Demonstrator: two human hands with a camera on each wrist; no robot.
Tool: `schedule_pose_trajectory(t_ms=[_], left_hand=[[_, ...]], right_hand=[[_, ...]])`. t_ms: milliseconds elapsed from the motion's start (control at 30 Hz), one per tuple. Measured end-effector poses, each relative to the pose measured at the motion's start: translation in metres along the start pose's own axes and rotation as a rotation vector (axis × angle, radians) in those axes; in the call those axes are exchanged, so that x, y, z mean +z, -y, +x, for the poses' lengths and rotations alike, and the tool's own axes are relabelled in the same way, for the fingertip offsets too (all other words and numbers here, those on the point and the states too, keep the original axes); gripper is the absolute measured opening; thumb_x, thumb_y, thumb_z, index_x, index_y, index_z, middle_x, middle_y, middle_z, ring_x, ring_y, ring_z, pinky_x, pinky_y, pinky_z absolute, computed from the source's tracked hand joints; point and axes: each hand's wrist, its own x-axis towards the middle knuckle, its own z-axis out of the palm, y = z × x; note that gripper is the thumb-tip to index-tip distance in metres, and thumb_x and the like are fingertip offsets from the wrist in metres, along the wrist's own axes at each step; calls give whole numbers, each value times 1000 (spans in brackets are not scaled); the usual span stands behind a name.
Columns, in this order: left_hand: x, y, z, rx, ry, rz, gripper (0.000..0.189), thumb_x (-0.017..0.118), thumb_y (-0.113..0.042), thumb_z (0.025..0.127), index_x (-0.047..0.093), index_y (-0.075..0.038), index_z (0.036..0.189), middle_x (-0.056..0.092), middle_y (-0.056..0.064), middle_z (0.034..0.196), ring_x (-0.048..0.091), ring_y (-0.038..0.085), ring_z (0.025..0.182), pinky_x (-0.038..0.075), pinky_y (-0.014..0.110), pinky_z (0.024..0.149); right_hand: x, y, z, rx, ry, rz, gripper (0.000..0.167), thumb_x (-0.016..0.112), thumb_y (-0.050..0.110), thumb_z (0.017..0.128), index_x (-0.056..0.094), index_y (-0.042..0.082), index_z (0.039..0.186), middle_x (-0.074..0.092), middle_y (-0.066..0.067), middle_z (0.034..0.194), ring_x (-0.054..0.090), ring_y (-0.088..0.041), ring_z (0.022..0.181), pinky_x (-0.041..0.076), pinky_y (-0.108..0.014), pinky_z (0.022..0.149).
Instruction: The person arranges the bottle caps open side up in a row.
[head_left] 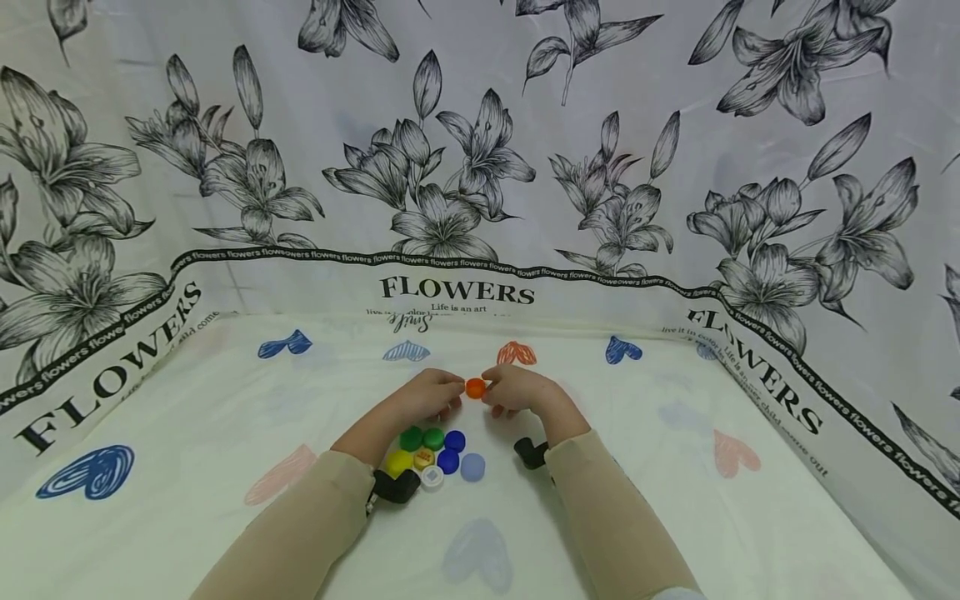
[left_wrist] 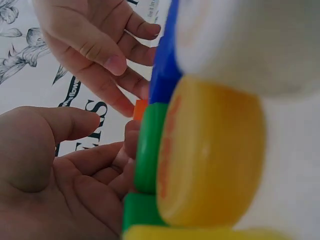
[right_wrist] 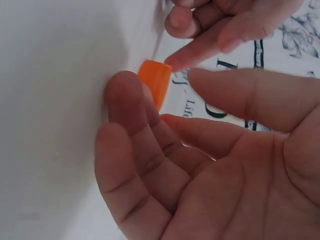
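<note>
An orange bottle cap lies on the cloth between my two hands. From its left side my left hand reaches in, the index fingertip at or very near the rim. On the other side is my right hand, its fingertips beside the cap. In the right wrist view that hand's thumb stands apart from its loosely bent fingers. The left thumb is likewise apart from the left fingers in the left wrist view. Neither hand pinches the cap; exact contact is hard to make out.
Nearer my body sits a cluster of caps: green, dark blue, yellow, amber, white and pale blue. A flower-printed curtain rises behind the heart-patterned cloth. Black wrist cameras sit near the cuffs.
</note>
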Motion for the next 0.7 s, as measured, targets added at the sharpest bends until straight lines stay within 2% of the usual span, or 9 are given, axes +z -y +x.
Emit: schedule_pose_trajectory(t_ms=[133, 267, 367, 467, 600, 700], left_hand=[[-9, 3, -2, 13, 29, 7, 39, 55, -28, 106, 63, -5, 137, 70, 7, 98, 60, 24, 82, 49, 30, 70], [-20, 7, -3, 15, 46, 60, 31, 62, -29, 103, 72, -9, 123, 71, 5, 96, 61, 23, 80, 47, 32, 72], [-28, 7, -8, 36, 82, 139, 21, 68, -27, 99, 76, -11, 112, 70, 4, 93, 61, 22, 79, 47, 33, 74], [-32, 1, -14, 68, 126, 220, 17, 72, -23, 96, 77, -13, 108, 71, 1, 94, 63, 21, 84, 49, 37, 80], [-31, -6, -19, 85, 179, 315, 14, 77, -20, 92, 78, -15, 104, 72, -2, 96, 64, 20, 90, 50, 43, 90], [-26, -13, -21, 70, 226, 370, 16, 79, -17, 88, 76, -15, 104, 71, -2, 96, 64, 20, 91, 51, 44, 92]], right_hand=[[-4, -1, -5, -7, 19, 0, 64, 67, 13, 98, 40, 4, 156, 65, -12, 110, 64, -23, 82, 55, -36, 80], [-7, -1, -10, -5, 28, -1, 64, 70, 17, 97, 41, 7, 154, 66, -13, 101, 65, -26, 82, 54, -40, 84], [-7, 1, -12, -22, 12, -16, 52, 72, 19, 97, 52, 6, 143, 65, -12, 98, 64, -26, 81, 54, -40, 82], [-7, 4, -14, -80, 18, -38, 34, 74, 18, 95, 62, 6, 125, 64, -7, 94, 61, -23, 77, 53, -40, 78], [-5, 6, -12, -167, 91, -69, 20, 78, 18, 92, 67, 9, 105, 63, -3, 83, 58, -20, 73, 51, -40, 74], [-1, 9, -11, -182, 154, -91, 18, 80, 17, 89, 67, 11, 100, 63, -3, 82, 57, -20, 73, 51, -39, 73]])
